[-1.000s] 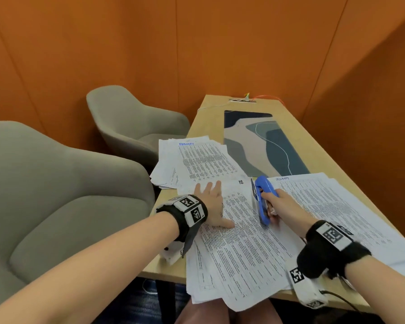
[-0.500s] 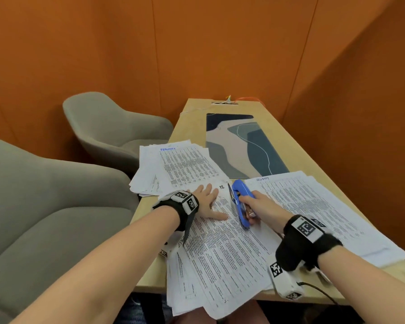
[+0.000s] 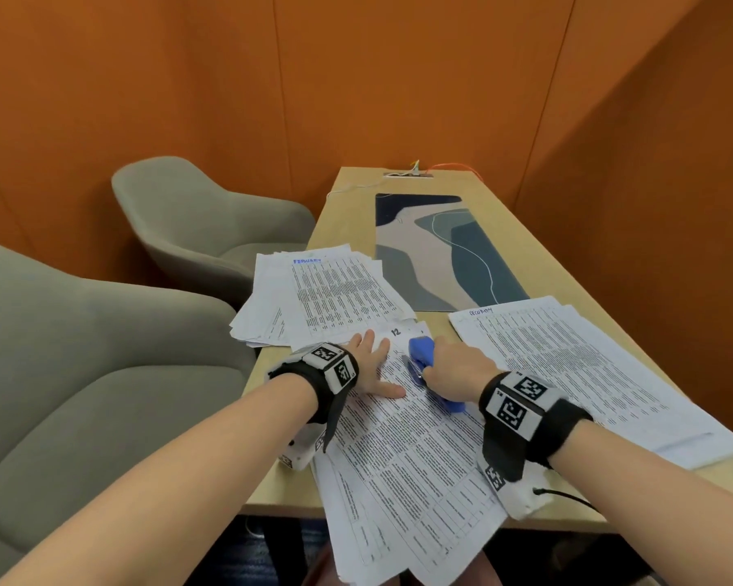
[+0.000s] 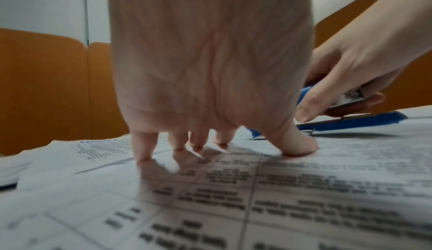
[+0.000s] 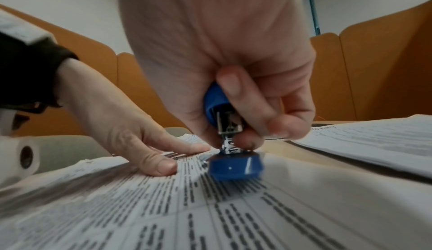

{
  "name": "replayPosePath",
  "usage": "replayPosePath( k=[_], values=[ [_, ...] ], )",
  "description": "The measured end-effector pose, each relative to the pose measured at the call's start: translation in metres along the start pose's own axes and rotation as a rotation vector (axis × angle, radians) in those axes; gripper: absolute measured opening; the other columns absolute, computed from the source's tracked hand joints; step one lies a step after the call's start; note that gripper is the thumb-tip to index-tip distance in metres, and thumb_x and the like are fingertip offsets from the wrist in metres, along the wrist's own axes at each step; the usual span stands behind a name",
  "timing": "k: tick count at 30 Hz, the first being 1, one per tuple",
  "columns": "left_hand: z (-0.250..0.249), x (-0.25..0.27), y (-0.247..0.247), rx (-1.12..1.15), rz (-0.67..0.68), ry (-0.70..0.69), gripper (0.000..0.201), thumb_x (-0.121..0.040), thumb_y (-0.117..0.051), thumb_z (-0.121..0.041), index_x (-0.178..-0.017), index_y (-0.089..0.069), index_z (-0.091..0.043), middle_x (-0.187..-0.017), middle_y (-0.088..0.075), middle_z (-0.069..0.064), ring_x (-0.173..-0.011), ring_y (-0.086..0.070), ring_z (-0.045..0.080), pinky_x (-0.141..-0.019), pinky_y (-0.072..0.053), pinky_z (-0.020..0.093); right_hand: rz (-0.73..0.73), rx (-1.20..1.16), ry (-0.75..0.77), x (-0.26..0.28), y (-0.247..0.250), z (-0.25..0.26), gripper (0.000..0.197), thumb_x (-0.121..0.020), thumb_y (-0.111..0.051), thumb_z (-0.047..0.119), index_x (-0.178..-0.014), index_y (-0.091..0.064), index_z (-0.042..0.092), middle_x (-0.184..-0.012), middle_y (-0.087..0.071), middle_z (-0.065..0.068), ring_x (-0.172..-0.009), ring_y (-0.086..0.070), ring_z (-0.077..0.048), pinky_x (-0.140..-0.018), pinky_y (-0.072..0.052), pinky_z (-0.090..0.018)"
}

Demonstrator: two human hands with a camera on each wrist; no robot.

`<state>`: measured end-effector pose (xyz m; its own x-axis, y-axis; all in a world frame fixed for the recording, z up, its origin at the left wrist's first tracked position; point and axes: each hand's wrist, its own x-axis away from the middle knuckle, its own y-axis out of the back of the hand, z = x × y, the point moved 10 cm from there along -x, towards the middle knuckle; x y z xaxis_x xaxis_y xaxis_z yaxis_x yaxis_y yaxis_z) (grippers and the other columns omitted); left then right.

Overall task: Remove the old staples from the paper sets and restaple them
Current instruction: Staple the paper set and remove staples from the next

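Note:
A set of printed sheets [image 3: 403, 450] lies in front of me on the wooden table [image 3: 348, 213], hanging over the near edge. My left hand [image 3: 371, 370] presses flat on its upper part, fingers spread [image 4: 297, 143]. My right hand [image 3: 453, 370] grips a blue stapler [image 3: 422, 353] by its upper arm, with the stapler base [image 5: 236, 167] resting on the same set near its top edge. The stapler's metal magazine [image 5: 229, 122] shows between my fingers. The stapler's front end is hidden by my hand in the right wrist view.
Another paper pile [image 3: 331, 293] headed in blue ink lies at the left edge of the table, a third pile [image 3: 576, 374] at the right. A patterned mat [image 3: 436, 251] lies beyond. Two grey chairs [image 3: 204, 222] stand at the left. Orange walls enclose the table.
My head has shifted, so the scene sits more to the right. My right hand has closed further over the stapler and now covers more of it. The left hand stays pressed on the sheets.

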<state>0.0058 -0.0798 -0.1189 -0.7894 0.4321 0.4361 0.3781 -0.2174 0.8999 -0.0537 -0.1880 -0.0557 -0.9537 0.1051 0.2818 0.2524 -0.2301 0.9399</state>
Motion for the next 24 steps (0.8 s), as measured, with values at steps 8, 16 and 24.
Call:
replayPosePath(
  k=[8, 16, 24],
  values=[
    [-0.003, 0.002, 0.001, -0.006, -0.005, 0.016, 0.098, -0.087, -0.042, -0.068, -0.153, 0.006, -0.014, -0.160, 0.011, 0.015, -0.148, 0.003, 0.032, -0.115, -0.014, 0.053, 0.004, 0.063, -0.032, -0.006, 0.001, 0.012, 0.014, -0.090, -0.043, 0.002, -0.099, -0.038, 0.011, -0.073, -0.038, -0.002, -0.057, -0.037, -0.016, -0.047, -0.026, -0.024],
    [-0.003, 0.004, 0.004, -0.021, 0.004, 0.054, 0.099, -0.087, -0.041, -0.069, -0.153, 0.007, -0.014, -0.160, 0.011, 0.013, -0.148, 0.003, 0.032, -0.115, -0.014, 0.053, -0.022, -0.012, -0.048, -0.012, -0.005, 0.009, 0.020, -0.086, -0.045, 0.006, -0.104, -0.040, 0.014, -0.082, -0.049, -0.002, -0.074, -0.053, -0.025, -0.053, -0.033, -0.027],
    [-0.003, 0.004, 0.004, -0.021, 0.005, 0.052, 0.099, -0.086, -0.040, -0.070, -0.153, 0.008, -0.015, -0.160, 0.011, 0.014, -0.148, 0.003, 0.033, -0.115, -0.013, 0.053, 0.076, 0.216, 0.032, -0.014, -0.003, 0.024, 0.014, -0.090, -0.046, 0.002, -0.100, -0.041, 0.010, -0.079, -0.041, -0.005, -0.076, -0.047, -0.024, -0.046, -0.028, -0.025]
  ],
)
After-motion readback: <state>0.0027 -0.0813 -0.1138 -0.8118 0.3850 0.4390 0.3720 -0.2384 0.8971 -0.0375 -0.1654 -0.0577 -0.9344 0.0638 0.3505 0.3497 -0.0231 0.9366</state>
